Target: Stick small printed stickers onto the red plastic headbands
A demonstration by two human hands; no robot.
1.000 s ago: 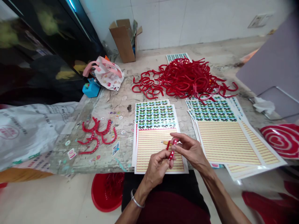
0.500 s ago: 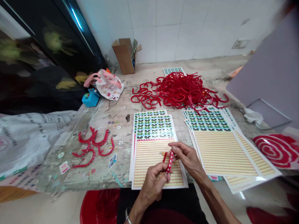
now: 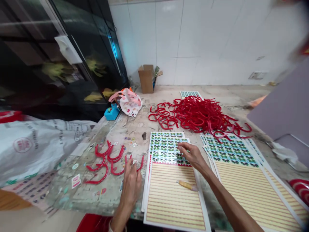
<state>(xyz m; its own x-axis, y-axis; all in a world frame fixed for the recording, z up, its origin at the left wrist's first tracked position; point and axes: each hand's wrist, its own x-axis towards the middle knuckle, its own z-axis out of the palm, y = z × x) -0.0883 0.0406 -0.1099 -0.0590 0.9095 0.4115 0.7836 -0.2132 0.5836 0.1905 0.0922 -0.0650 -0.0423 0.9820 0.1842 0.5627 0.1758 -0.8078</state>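
My left hand [image 3: 131,182] is at the left of the sticker sheets, its fingers closed around a curved red strip [image 3: 141,164] low over the table. Beside it lie several similar curved red strips [image 3: 116,158], some with small white marks. Over the upper part of the front sticker sheet [image 3: 173,196] hovers my right hand [image 3: 193,156], thumb and fingers pinched together; whatever is between them is too small to make out. That sheet carries rows of green-and-black eye stickers above yellow striped ones. A short yellow pen-like tool [image 3: 187,185] lies on it.
A large heap of red strips [image 3: 200,114] lies at the back. More sticker sheets [image 3: 238,174] are stacked on the right. Further back stand a cardboard box [image 3: 146,79], a white-and-pink bag [image 3: 130,103] and a blue container [image 3: 111,112]. Loose stickers dot the worn tabletop [image 3: 79,196].
My left hand has carried the red strip left to the other finished-looking strips. My right hand has let go of it and moved up over the eye stickers. The view has shifted left.
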